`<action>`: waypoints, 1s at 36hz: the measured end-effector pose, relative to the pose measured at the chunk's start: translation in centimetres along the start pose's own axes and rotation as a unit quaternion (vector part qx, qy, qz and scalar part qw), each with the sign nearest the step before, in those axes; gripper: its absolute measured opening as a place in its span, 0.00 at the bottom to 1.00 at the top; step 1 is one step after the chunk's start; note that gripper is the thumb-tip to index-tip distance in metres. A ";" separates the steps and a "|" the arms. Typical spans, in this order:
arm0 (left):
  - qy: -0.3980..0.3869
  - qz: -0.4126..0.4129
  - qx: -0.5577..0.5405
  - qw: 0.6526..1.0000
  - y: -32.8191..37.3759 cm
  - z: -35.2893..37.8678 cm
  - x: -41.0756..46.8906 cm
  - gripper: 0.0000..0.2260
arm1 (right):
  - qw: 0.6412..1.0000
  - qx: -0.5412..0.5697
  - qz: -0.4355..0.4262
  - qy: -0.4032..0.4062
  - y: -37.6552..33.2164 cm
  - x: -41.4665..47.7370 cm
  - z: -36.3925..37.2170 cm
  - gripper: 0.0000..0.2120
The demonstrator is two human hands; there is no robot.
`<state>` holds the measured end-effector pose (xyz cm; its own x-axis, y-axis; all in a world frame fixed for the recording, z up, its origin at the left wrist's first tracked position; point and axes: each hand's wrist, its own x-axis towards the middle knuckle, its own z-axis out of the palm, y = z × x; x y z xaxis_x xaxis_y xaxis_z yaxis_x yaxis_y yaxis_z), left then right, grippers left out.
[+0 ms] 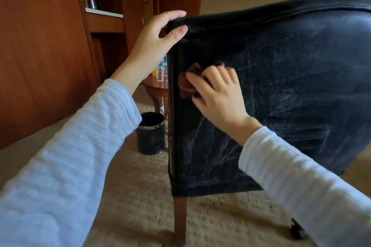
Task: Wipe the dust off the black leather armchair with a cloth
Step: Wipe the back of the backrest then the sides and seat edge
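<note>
The black leather armchair (281, 78) fills the right half of the view, its back panel facing me and streaked with pale dust marks. My left hand (158, 42) grips the top left corner of the chair back, thumb in front and fingers over the edge. My right hand (218, 92) presses a crumpled dark red cloth (187, 82) against the upper left of the back panel, fingers curled over the cloth. Most of the cloth is hidden under the hand.
A black waste bin (150, 134) with a chrome rim stands on the beige carpet just left of the chair. Behind it is a small round wooden table (158, 86) with bottles. A wooden cabinet wall (40, 46) runs along the left. One wooden chair leg (180, 220) reaches the floor.
</note>
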<state>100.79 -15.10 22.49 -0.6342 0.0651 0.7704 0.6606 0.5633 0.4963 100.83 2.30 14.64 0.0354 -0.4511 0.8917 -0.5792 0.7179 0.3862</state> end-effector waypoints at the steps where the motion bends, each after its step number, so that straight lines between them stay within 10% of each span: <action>1: 0.001 0.001 0.001 1.000 0.0 0.0 0.0 0.15 | 1.000 -0.009 0.007 0.010 0.4 0.6 0.0 0.13; 14: 0.016 0.002 -0.013 1.000 -0.2 0.2 -0.2 0.16 | 0.979 0.041 -0.097 -0.176 -4.9 -12.5 3.9 0.08; 22: 0.026 0.007 -0.012 1.000 0.0 0.4 0.0 0.15 | 0.999 0.006 -0.011 0.052 2.9 -0.3 -2.5 0.17; 28: 0.026 0.004 -0.015 1.000 0.3 0.5 -0.2 0.15 | 0.992 -0.044 0.114 0.044 6.9 2.3 -2.4 0.16; 36: 0.034 -0.009 -0.031 0.999 0.6 0.6 -0.4 0.14 | 0.982 0.064 -0.084 -0.156 -2.4 -11.7 3.2 0.09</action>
<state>101.20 -14.35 22.22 -0.6190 -0.0031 0.7854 0.6738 0.5118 0.5330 99.19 4.14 2.52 -0.1009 -0.7120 0.6949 -0.6842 0.5567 0.4711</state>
